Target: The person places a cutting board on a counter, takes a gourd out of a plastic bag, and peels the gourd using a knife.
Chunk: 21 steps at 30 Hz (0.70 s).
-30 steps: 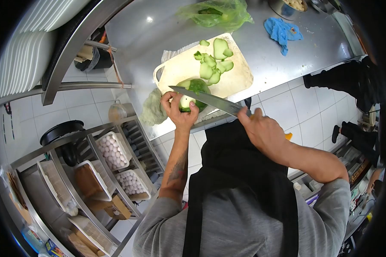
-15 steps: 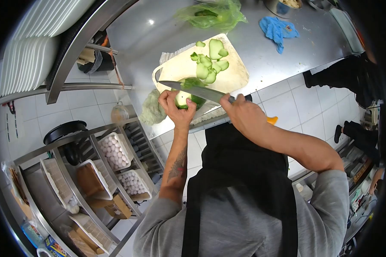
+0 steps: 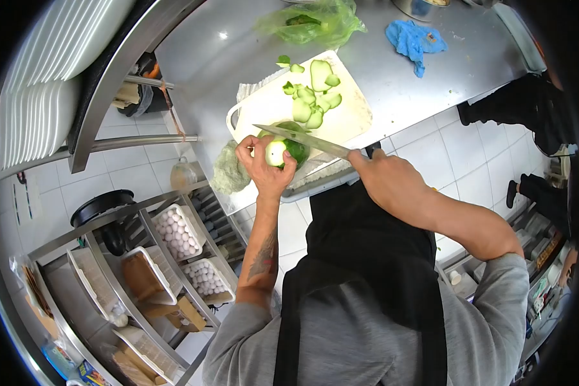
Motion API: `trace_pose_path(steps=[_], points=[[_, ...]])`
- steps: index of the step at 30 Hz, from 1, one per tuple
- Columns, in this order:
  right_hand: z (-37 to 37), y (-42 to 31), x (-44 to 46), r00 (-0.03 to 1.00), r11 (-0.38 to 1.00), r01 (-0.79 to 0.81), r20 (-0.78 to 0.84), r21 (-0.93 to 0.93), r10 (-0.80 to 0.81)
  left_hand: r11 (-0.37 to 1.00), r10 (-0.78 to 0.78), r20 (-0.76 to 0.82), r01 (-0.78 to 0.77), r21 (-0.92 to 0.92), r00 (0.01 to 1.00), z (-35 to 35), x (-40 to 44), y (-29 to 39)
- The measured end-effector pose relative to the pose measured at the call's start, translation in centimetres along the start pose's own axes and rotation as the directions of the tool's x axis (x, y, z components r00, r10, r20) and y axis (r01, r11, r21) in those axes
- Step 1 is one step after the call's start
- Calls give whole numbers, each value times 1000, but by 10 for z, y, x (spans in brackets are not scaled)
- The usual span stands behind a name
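Observation:
My left hand [image 3: 268, 172] is closed around a dark-green-skinned vegetable with pale flesh [image 3: 294, 153], holding it at the near edge of the cream cutting board [image 3: 352, 119]. A pale trimmed face of it shows between my thumb and fingers. My right hand [image 3: 389, 186] grips the handle of a large kitchen knife [image 3: 312, 140]. Its blade lies across the top of the vegetable, tip pointing left past it; whether the edge is in the flesh cannot be made out. Several pale green trimmed pieces [image 3: 320, 77] lie on the far half of the board.
On the steel table [image 3: 212, 71] are a green plastic bag [image 3: 334, 22], a blue cloth [image 3: 408, 38] and a greyish crumpled cloth [image 3: 230, 170]. Stacked white plates [image 3: 38, 122] stand left. Below are shelves with egg trays [image 3: 177, 231]. Another person's dark-clothed legs [image 3: 505, 116] are at right.
A small green piece now lies at the board's far edge. My right hand has moved slightly right and nearer, drawing the knife back so its tip sits further right.

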State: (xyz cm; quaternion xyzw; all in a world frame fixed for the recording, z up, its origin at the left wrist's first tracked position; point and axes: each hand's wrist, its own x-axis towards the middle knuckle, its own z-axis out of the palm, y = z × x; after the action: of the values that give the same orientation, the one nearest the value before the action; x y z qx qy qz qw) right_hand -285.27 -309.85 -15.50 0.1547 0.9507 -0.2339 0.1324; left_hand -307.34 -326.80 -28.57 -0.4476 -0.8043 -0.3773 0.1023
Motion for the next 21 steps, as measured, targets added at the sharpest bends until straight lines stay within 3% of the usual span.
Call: trace_pose_path(steps=[4, 12, 16, 21], points=[[-9, -5, -18, 998, 986, -47, 35, -158, 53, 1000, -15, -18, 15, -14, 1000, 3, 1, 1], [35, -8, 51, 990, 997, -21, -142, -70, 11, 998, -53, 17, 54, -23, 998, 0, 4, 4], [51, 2, 104, 996, 997, 10, -93, -73, -17, 998, -51, 27, 52, -22, 998, -1, 2, 4], [28, 17, 75, 999, 966, -32, -8, 255, 36, 998, -58, 25, 59, -35, 998, 0, 1, 3]])
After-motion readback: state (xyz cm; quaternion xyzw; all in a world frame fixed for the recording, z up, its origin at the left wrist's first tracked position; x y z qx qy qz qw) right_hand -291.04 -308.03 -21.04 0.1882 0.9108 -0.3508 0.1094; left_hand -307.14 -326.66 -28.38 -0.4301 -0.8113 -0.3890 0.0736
